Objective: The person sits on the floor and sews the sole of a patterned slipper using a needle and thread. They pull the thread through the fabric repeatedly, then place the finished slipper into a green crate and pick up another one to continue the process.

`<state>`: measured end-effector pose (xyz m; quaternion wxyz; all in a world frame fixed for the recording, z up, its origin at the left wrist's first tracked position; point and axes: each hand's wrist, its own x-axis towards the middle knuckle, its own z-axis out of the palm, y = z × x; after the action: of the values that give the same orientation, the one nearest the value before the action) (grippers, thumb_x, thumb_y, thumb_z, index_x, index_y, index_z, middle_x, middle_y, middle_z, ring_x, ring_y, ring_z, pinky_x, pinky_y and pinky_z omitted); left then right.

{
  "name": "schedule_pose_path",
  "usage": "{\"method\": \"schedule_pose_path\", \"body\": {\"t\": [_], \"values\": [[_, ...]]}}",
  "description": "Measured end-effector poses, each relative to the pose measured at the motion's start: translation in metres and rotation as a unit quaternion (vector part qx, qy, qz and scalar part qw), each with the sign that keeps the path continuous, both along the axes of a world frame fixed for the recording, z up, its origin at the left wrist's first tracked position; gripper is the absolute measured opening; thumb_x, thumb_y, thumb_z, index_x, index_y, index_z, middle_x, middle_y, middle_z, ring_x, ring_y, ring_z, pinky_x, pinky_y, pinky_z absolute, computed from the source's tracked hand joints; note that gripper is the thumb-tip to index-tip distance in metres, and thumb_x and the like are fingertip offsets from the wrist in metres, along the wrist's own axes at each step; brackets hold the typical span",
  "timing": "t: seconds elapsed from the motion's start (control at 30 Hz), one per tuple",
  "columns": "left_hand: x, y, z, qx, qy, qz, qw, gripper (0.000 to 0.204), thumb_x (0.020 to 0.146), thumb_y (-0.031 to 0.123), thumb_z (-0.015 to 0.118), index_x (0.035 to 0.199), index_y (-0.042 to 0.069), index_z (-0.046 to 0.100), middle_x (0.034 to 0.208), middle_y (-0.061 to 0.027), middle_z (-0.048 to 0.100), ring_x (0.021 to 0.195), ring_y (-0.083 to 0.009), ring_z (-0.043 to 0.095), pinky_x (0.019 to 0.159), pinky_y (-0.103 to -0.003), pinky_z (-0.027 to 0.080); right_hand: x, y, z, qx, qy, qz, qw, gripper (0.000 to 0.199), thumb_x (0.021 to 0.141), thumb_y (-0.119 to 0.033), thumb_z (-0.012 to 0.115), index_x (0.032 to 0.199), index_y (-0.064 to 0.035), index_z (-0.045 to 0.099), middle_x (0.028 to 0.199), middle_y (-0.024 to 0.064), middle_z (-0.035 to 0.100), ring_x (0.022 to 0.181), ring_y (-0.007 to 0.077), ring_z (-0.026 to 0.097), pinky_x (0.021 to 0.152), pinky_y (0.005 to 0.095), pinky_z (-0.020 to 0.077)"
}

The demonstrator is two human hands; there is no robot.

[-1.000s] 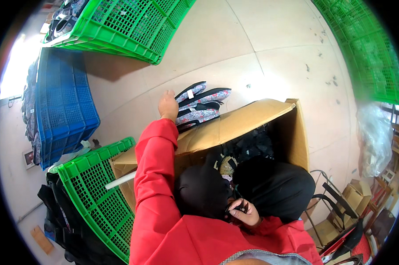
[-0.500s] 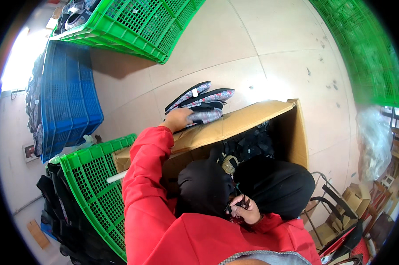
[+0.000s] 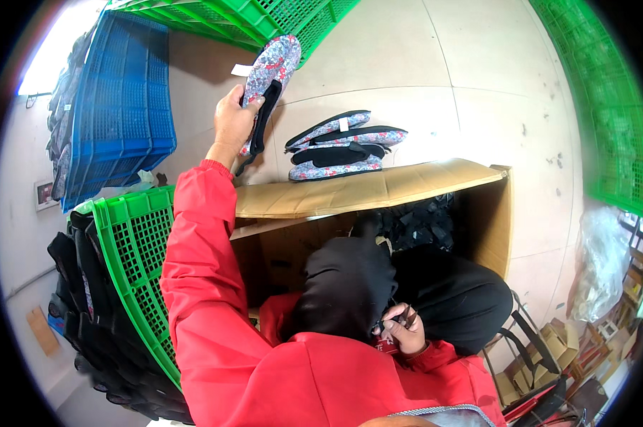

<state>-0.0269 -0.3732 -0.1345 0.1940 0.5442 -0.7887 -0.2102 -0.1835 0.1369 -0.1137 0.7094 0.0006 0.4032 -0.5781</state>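
Note:
My left hand (image 3: 234, 122) is stretched out far to the left, closed around a floral fabric slipper (image 3: 277, 60) with black trim and a white tag. The slipper is held up above the floor. Several matching slippers (image 3: 336, 171) lie piled just beyond the cardboard box, to the right of that hand. My right hand (image 3: 405, 331) stays close to my body by my knees, its fingers closed on what look like small dark thread snips (image 3: 405, 313). Part of that tool is hidden by the fingers.
The open cardboard box (image 3: 378, 188) in front of me holds black scraps (image 3: 421, 226). Green crates (image 3: 140, 249) stand left, at the back and at right; a blue crate (image 3: 122, 107) is far left. Black items (image 3: 97, 306) hang over the near-left crate. A plastic bag (image 3: 597, 263) is at right.
My left hand has gone from the slipper pile up and to the left, lifting one slipper away. My right hand has stayed by my knees. The view has shifted slightly.

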Motion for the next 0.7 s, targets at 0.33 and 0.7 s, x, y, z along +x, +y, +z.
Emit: {"method": "schedule_pose_path", "body": {"t": [0.33,0.7], "values": [[0.016,0.008,-0.025,0.019,0.024,0.016,0.999,0.025,0.08,0.018,0.075,0.096,0.002,0.065,0.08,-0.0173,0.067,0.073,-0.0344,0.062,0.073,-0.042,0.048,-0.002,-0.001,0.0,-0.002,-0.011,0.007,1.0,0.011,0.095,0.0,0.058,0.106,-0.002,0.055,0.09,0.0144,0.069,0.074,0.0152,0.067,0.064,0.024,0.0527],[0.021,0.01,-0.005,0.02,0.078,0.038,0.996,0.025,0.08,0.015,0.074,0.099,0.001,0.066,0.083,-0.0146,0.069,0.072,-0.0265,0.063,0.073,-0.038,0.049,0.001,-0.003,0.002,0.011,0.008,0.0,1.0,0.012,0.095,0.0,0.058,0.105,-0.0025,0.055,0.088,0.0151,0.069,0.068,0.0137,0.065,0.06,0.0236,0.0509]]}}
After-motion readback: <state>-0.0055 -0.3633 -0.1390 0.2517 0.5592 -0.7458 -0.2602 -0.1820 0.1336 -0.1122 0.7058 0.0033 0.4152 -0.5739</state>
